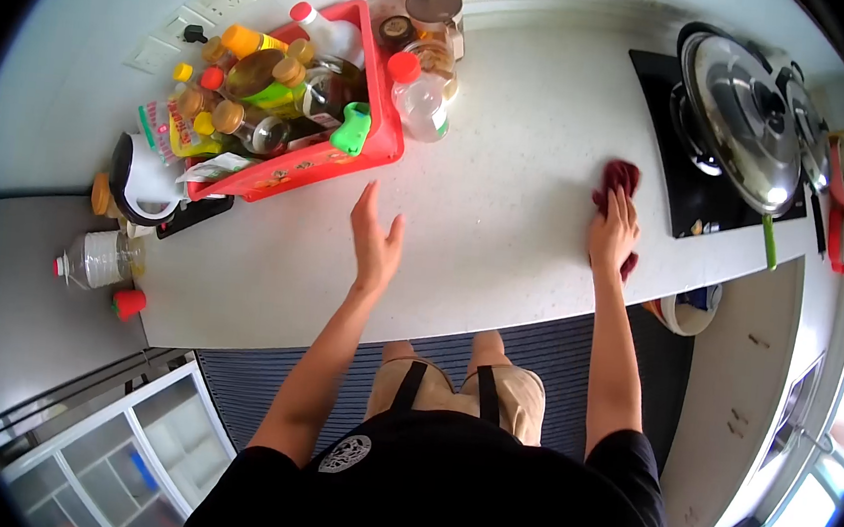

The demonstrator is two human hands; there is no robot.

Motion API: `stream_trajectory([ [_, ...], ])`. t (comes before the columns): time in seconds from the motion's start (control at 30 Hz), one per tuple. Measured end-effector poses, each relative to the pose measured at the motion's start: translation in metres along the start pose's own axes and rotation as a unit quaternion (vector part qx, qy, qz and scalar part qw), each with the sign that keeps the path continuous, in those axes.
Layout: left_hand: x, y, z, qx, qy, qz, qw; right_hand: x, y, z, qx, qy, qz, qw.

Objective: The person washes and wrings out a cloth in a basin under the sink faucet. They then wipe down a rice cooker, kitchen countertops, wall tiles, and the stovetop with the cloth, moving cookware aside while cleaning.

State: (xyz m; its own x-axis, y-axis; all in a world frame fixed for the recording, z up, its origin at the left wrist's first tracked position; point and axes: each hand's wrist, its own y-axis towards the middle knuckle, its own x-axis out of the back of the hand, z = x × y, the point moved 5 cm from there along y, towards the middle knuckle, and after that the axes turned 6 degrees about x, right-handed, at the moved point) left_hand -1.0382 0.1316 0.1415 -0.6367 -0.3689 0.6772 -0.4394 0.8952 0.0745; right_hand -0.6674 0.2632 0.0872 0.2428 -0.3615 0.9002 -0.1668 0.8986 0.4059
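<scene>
My right hand presses a dark red cloth against the pale countertop, just left of the black stove. Cloth shows beyond my fingertips and beside my palm. In front of the red basket, my left hand hovers with fingers stretched out and the thumb apart; nothing is in it. Bottles and jars crowd the basket, and a green clip-like piece hangs on its rim. A clear bottle with a red cap stands right of the basket.
A large lidded steel pan sits on the stove, its green-tipped handle reaching over the front edge. Jars stand behind the clear bottle. At the left end are a white pitcher, a big plastic bottle and a red cup.
</scene>
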Motion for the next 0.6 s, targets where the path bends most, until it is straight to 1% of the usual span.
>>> stream_trajectory([
  [0.07,-0.013,0.031,-0.044,-0.058,-0.064,-0.039,0.995,0.009,-0.015,0.008,0.022,0.014,-0.020,0.999],
  [0.13,-0.004,0.058,-0.107,-0.130,-0.051,-0.090,0.986,0.025,-0.032,0.063,0.098,0.144,0.010,0.985],
  [0.17,-0.001,0.071,-0.130,-0.168,-0.043,-0.115,0.978,0.027,-0.047,0.094,0.123,0.179,0.023,0.976],
  [0.2,-0.001,0.084,-0.137,-0.148,-0.026,-0.142,0.978,0.022,-0.065,0.124,0.166,0.239,0.015,0.957],
  [0.23,-0.001,0.095,-0.142,-0.129,-0.007,-0.168,0.977,0.020,-0.081,0.156,0.171,0.280,0.067,0.942],
  [0.27,-0.002,0.105,-0.144,-0.109,0.011,-0.194,0.975,0.022,-0.100,0.186,0.226,0.247,0.141,0.932],
  [0.3,-0.005,0.114,-0.142,-0.077,0.011,-0.190,0.979,0.021,-0.108,0.210,0.260,0.245,0.162,0.920],
  [0.33,-0.007,0.122,-0.134,-0.049,-0.039,-0.185,0.981,0.015,-0.103,0.225,0.271,0.271,0.174,0.907],
  [0.4,-0.018,0.144,-0.113,-0.003,-0.139,-0.170,0.976,-0.015,-0.059,0.246,0.268,0.305,0.162,0.899],
  [0.43,-0.020,0.146,-0.109,-0.019,-0.173,-0.185,0.967,-0.025,-0.040,0.248,0.255,0.302,0.158,0.905],
  [0.53,-0.024,0.137,-0.103,-0.014,-0.207,-0.137,0.968,-0.051,0.009,0.240,0.209,0.293,0.132,0.924],
  [0.57,-0.022,0.129,-0.108,-0.032,-0.241,-0.191,0.951,-0.053,0.018,0.240,0.214,0.275,0.138,0.927],
  [0.6,-0.016,0.119,-0.114,-0.032,-0.239,-0.185,0.953,-0.058,0.026,0.239,0.221,0.256,0.143,0.930],
])
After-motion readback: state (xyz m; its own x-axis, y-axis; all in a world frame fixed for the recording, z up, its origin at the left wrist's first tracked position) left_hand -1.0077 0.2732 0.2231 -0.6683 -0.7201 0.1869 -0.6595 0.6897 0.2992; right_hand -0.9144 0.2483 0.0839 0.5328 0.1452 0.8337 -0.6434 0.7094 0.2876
